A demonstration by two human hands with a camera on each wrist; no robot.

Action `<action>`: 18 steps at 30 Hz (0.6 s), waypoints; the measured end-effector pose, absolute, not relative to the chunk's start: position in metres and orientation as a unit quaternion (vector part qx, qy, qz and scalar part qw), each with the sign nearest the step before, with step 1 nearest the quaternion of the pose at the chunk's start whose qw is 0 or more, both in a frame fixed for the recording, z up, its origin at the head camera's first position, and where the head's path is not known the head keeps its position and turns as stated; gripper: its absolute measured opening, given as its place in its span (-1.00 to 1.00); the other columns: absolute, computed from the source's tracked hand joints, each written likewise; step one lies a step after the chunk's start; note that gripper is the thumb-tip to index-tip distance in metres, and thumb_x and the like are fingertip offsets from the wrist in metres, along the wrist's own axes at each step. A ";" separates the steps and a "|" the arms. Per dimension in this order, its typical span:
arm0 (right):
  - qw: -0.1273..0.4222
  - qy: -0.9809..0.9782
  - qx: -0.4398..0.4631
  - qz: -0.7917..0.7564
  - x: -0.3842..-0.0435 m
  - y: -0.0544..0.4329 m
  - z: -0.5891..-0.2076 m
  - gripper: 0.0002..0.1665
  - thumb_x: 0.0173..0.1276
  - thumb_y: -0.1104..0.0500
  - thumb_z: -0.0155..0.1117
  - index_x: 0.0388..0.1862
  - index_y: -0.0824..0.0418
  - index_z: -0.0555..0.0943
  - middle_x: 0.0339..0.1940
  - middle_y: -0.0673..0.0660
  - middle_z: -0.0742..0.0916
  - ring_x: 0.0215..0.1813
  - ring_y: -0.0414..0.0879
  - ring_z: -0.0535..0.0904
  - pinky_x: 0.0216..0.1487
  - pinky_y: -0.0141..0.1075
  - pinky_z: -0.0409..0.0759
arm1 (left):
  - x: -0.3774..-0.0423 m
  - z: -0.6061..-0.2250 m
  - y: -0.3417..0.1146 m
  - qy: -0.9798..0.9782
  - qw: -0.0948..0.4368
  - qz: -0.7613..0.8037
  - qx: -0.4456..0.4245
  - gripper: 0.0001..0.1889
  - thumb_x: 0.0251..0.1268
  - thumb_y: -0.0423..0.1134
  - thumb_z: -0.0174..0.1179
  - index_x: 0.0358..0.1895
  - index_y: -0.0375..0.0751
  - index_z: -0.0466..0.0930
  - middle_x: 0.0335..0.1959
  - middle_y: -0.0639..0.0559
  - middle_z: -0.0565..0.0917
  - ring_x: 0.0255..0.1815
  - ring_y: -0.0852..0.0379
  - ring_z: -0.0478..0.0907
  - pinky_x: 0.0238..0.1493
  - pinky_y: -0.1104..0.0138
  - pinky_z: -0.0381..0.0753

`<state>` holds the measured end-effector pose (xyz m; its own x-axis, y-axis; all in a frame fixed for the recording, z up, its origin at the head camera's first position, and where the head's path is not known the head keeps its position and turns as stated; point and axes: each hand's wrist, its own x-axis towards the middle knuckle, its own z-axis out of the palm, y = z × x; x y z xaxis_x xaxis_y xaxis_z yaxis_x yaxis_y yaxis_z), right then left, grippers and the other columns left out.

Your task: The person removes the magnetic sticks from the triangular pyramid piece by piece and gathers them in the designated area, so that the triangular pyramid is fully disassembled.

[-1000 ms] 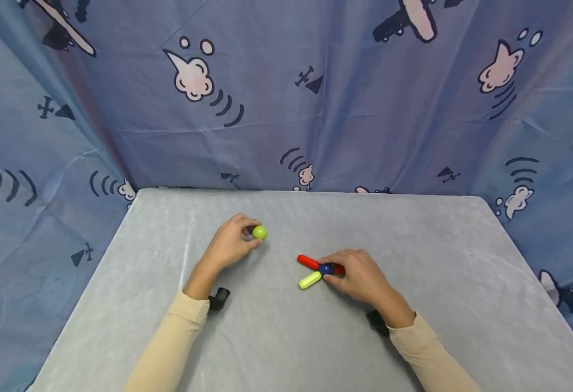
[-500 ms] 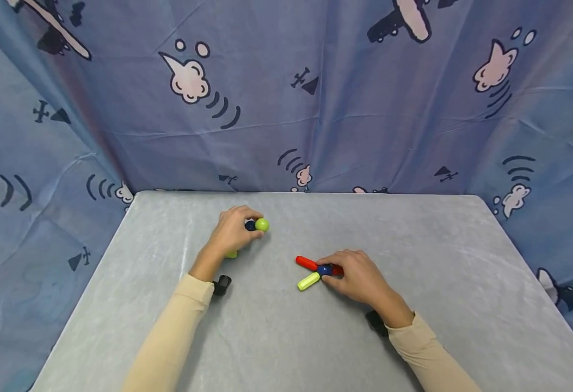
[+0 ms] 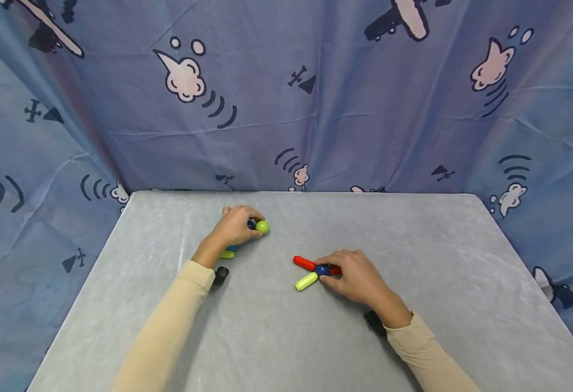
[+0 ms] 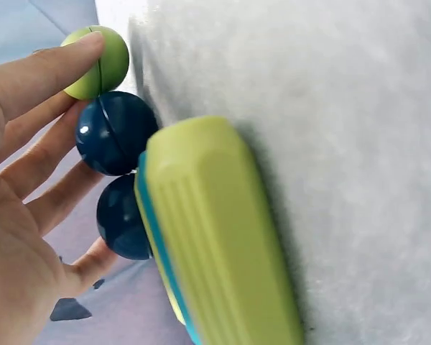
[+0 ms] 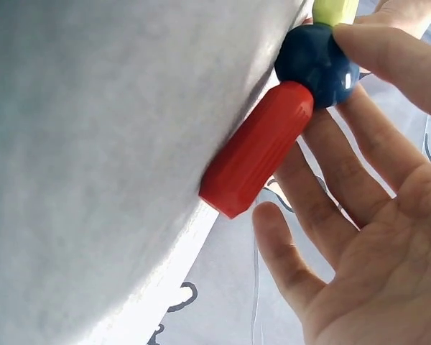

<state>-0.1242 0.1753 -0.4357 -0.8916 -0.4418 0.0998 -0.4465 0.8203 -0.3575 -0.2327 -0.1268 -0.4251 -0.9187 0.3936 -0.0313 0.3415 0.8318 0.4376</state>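
Observation:
My left hand (image 3: pixel 236 226) pinches a light green ball (image 3: pixel 263 227) between thumb and fingers at the left of the table. In the left wrist view two dark blue balls (image 4: pixel 118 135) line up beside it, close to the fingers. A chunky yellow-green rod (image 4: pixel 215 230) adjoins them, with a teal piece (image 4: pixel 160 244) mostly hidden behind it. My right hand (image 3: pixel 357 276) pinches a dark blue ball (image 3: pixel 322 270) low at the table. From this ball spread a red rod (image 3: pixel 303 262), a yellow-green rod (image 3: pixel 306 281) and a second red rod (image 5: pixel 262 147), partly covered by the hand.
A grey cloth-covered table (image 3: pixel 413 234) lies under both hands. Blue patterned curtain (image 3: pixel 266 109) hangs behind its back edge and along both sides. Black wrist cameras (image 3: pixel 221 275) sit at both cuffs.
My left hand has moved away from me and slightly right with the green ball, then settled. The rod and teal piece now show below its wrist. My right hand keeps its hold nearly unmoved.

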 end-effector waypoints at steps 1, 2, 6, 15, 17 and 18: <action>0.007 -0.954 0.233 0.189 -0.124 0.175 -0.436 -0.59 0.14 0.05 0.55 0.01 -0.04 0.75 -0.15 -0.03 0.79 -0.16 -0.17 0.63 0.03 -0.06 0.54 | -0.233 -0.426 -0.127 0.955 0.063 0.217 0.192 -0.60 0.16 -0.14 0.45 0.11 -0.02 0.70 0.06 0.04 0.71 0.14 0.00 0.58 0.14 0.00 0.25; 0.007 -0.954 0.232 0.189 -0.124 0.175 -0.436 -0.59 0.14 0.05 0.55 0.01 -0.05 0.75 -0.15 -0.03 0.79 -0.16 -0.16 0.63 0.03 -0.06 0.54 | -0.233 -0.426 -0.127 0.955 0.066 0.217 0.192 -0.59 0.17 -0.14 0.45 0.11 -0.03 0.70 0.07 0.03 0.70 0.16 -0.02 0.58 0.16 -0.01 0.26; 0.007 -0.953 0.234 0.190 -0.124 0.175 -0.436 -0.59 0.14 0.04 0.55 0.02 -0.05 0.75 -0.14 -0.03 0.79 -0.15 -0.16 0.63 0.03 -0.05 0.54 | -0.233 -0.428 -0.129 0.955 0.074 0.216 0.189 -0.59 0.19 -0.14 0.44 0.13 -0.04 0.68 0.11 0.01 0.69 0.21 -0.05 0.56 0.24 -0.04 0.25; 0.003 -0.954 0.228 0.194 -0.125 0.175 -0.435 -0.58 0.13 0.06 0.56 0.02 -0.04 0.75 -0.12 -0.02 0.80 -0.13 -0.14 0.64 0.05 -0.05 0.53 | -0.234 -0.430 -0.132 0.949 0.070 0.233 0.202 -0.58 0.18 -0.17 0.44 0.13 -0.09 0.68 0.07 -0.02 0.70 0.18 -0.06 0.59 0.26 -0.02 0.37; 0.002 -0.954 0.229 0.194 -0.125 0.175 -0.435 -0.58 0.14 0.05 0.55 0.02 -0.04 0.75 -0.12 -0.02 0.79 -0.13 -0.14 0.64 0.06 -0.04 0.53 | -0.235 -0.430 -0.132 0.947 0.072 0.238 0.205 -0.58 0.18 -0.18 0.44 0.13 -0.11 0.68 0.07 -0.04 0.70 0.18 -0.06 0.59 0.29 0.02 0.43; 0.002 -0.954 0.229 0.194 -0.125 0.175 -0.435 -0.58 0.14 0.05 0.55 0.02 -0.04 0.75 -0.13 -0.02 0.79 -0.13 -0.14 0.64 0.06 -0.04 0.53 | -0.235 -0.430 -0.132 0.946 0.074 0.240 0.206 -0.58 0.18 -0.19 0.44 0.13 -0.12 0.68 0.07 -0.04 0.69 0.18 -0.06 0.59 0.30 0.04 0.45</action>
<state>-0.1247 0.1752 -0.4354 -0.8951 -0.4363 0.0919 -0.4376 0.8200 -0.3689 -0.2348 -0.1321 -0.4304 -0.9042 0.4251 -0.0404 0.3547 0.8003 0.4835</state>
